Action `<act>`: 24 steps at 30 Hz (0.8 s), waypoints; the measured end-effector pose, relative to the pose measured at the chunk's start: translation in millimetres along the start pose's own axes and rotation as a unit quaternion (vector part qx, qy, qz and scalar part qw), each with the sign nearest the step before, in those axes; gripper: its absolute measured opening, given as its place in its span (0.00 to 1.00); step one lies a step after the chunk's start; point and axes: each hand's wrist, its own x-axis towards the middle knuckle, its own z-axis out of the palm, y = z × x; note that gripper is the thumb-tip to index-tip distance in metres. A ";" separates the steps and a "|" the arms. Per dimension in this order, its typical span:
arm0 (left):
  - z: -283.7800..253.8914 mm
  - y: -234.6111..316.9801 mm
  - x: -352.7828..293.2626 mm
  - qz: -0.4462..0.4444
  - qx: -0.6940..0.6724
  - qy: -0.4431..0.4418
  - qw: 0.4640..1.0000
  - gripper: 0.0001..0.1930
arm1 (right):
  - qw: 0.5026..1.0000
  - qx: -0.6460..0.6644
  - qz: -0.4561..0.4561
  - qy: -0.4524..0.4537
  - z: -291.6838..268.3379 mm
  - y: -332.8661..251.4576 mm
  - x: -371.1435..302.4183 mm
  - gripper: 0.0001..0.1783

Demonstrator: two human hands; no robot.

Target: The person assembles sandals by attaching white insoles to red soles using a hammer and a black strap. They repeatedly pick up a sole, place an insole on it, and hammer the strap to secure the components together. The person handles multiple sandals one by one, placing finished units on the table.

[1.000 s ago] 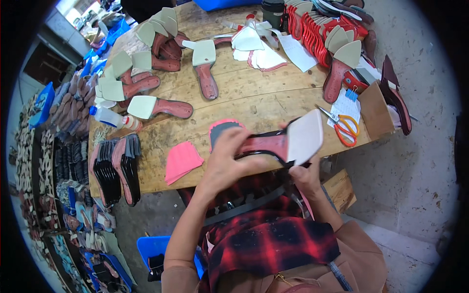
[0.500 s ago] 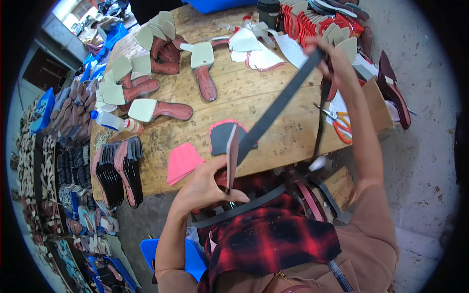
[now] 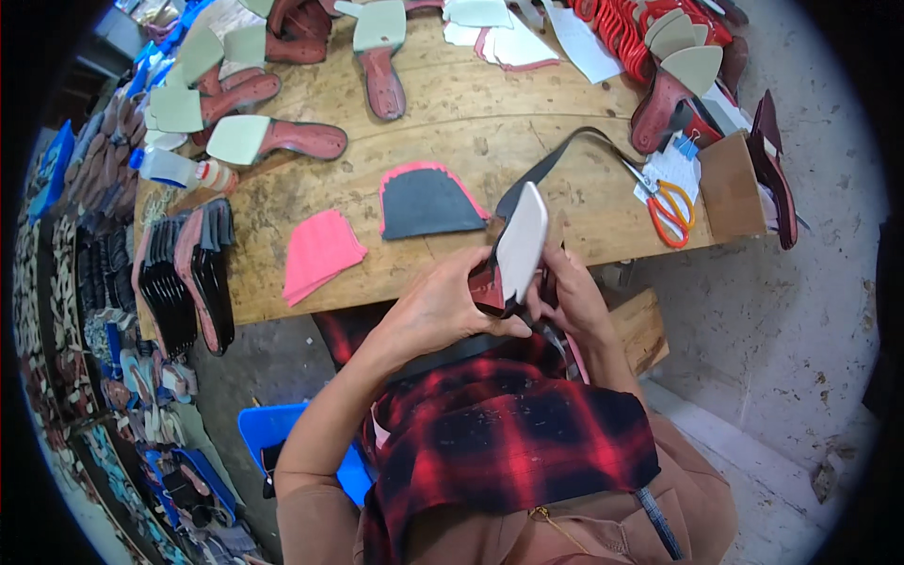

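Note:
My left hand point(image 3: 447, 299) is closed around a shoe sole point(image 3: 524, 247), held on edge over my lap. Its pale cream front faces up and right, and a reddish part shows at my fingers. My right hand point(image 3: 576, 299) is at the sole's right side with curled fingers; what they pinch is partly hidden. From behind the sole a dark strap point(image 3: 543, 169) arches over the table towards orange-handled scissors point(image 3: 670, 209). Left of my hands lie a dark grey curved piece point(image 3: 431, 202) edged in pink and a stack of pink pieces point(image 3: 322, 254).
Several red-and-cream soles point(image 3: 325, 139) lie on the wooden table point(image 3: 452, 141). Black heeled soles point(image 3: 204, 278) stand at its left edge. A cardboard box point(image 3: 734, 188) sits at the right edge, with a blue chair point(image 3: 273, 424) below left and crowded shelves farther left.
My right hand has come down from the upper right to the sole. The strap it held stretched is now slack and arched. My left hand has moved right and up with the sole.

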 end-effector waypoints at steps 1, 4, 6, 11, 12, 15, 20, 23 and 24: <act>-1.5 5.8 0.2 0.012 0.036 -0.008 0.999 0.41 | 0.997 0.062 -0.042 0.017 0.6 12.6 6.5 0.24; -3.7 11.9 -1.7 0.022 0.068 -0.054 0.996 0.42 | 0.983 0.082 -0.087 0.138 9.8 1.8 14.9 0.11; 3.9 8.3 -6.7 0.064 0.066 -0.046 0.995 0.41 | 0.981 0.023 -0.101 0.165 5.0 -4.2 18.2 0.11; 7.7 13.2 -10.6 0.045 0.094 -0.092 0.990 0.43 | 0.983 -0.057 -0.089 0.149 -8.3 -15.7 29.5 0.14; 5.6 8.6 -9.2 0.028 0.108 -0.105 0.988 0.42 | 0.983 -0.035 -0.101 0.150 -3.3 -25.3 25.9 0.14; 2.3 1.8 -1.4 0.018 0.100 -0.076 0.992 0.41 | 0.984 -0.082 -0.106 0.114 5.7 -42.0 10.9 0.12; 17.9 -15.9 10.2 0.086 -0.004 -0.005 0.996 0.43 | 0.966 -0.197 -0.127 0.107 -33.6 -2.1 52.5 0.11; 23.9 -26.9 6.7 0.118 0.028 0.011 0.993 0.47 | 0.936 -0.288 -0.167 0.114 -28.5 4.5 44.1 0.17; 24.4 -29.0 5.0 0.121 0.040 0.017 0.992 0.49 | 0.937 -0.293 -0.153 0.112 -30.9 3.8 36.7 0.19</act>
